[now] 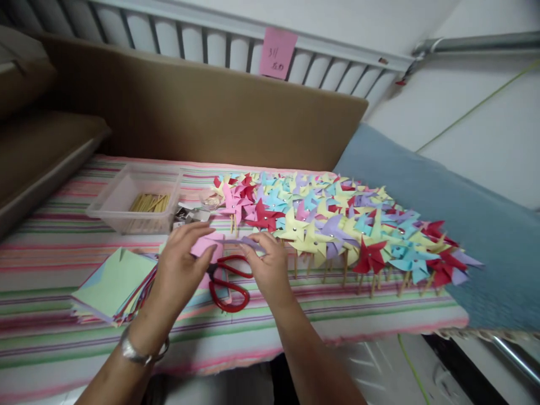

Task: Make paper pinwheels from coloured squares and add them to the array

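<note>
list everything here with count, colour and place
purple paper: 1, purple, centre
pink paper: 1+, pink, centre
scissors: 1, red-handled, over pink paper
paper stack: 1, green-topped, left
pinwheels: dozens, multicoloured, right
clear box: 1, colourless, left
sticks: many, yellowish, inside clear box
unclear items: some, grey, beside clear box
striped cloth: 1, multicoloured, beneath pinwheels
cardboard: 1, brown, behind pinwheels
radiator: 1, white, behind cardboard
note: 1, pink, on radiator
packages: some, brown, left
cover: 1, blue, right
pipe: 1, grey, upper right
bracelet: 1, silver, left wrist
left hand: 1, bare, centre-left
right hand: 1, bare, at purple paper
</note>
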Available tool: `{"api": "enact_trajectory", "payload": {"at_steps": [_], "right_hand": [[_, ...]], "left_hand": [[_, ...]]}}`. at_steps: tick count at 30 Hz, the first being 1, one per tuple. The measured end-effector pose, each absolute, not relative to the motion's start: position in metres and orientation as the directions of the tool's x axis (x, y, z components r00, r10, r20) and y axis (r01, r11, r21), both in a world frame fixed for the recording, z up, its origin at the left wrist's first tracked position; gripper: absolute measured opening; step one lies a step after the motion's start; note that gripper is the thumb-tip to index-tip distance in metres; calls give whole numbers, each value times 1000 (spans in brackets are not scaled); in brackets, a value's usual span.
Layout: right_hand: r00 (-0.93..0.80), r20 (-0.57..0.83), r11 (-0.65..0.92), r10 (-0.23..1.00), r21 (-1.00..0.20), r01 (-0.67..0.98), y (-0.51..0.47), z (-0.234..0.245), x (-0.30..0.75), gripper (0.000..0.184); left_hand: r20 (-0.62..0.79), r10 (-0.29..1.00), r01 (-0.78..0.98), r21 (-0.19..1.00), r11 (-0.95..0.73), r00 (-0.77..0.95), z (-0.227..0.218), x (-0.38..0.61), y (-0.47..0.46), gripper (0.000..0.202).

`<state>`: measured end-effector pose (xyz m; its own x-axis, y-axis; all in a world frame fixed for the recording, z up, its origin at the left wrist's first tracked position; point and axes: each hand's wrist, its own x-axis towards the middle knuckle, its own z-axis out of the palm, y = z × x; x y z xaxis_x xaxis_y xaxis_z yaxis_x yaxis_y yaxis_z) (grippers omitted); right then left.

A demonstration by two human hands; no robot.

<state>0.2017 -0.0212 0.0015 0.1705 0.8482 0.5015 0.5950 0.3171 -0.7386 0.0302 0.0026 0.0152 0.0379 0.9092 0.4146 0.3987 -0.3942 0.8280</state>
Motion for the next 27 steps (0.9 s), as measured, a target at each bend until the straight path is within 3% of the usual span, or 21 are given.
{"api": "enact_trajectory", "payload": {"at_steps": [2,4,6,8,11,14,19,23,27], "right_hand": [[201,620,404,759,-690,601,-22,2,205,8],[145,720,498,679,-597,629,-23,4,206,17],[46,769,568,638,-510,646,-25,4,205,25],[-39,778,611,627,-460,644,-26,4,202,29],[-117,763,635,636,-430,642,-26,0,197,28],[-172,735,641,656,-422,641,-25,-4,193,31],[-200,704,631,681,-427,648,-24,-6,192,38],[-222,696,637,683,-420,646,-21,-9,191,40],[-236,665,638,708,-461,616,-21,-11,190,37]], "left_hand": [[174,984,235,959,-159,-46,17,27,3,18],[-155,978,3,988,156,139,17,25,2,33],[-331,847,-184,881,435,416,16,25,1,46],[-351,754,-324,743,585,556,14,28,0,50],[-346,760,-473,621,625,549,13,28,-1,37],[-378,809,-552,594,585,451,15,23,1,24],[-424,827,-557,611,563,370,15,9,5,22],[-405,806,-446,681,580,431,1,8,9,22],[-366,862,-435,752,495,350,-7,6,12,23]]}}
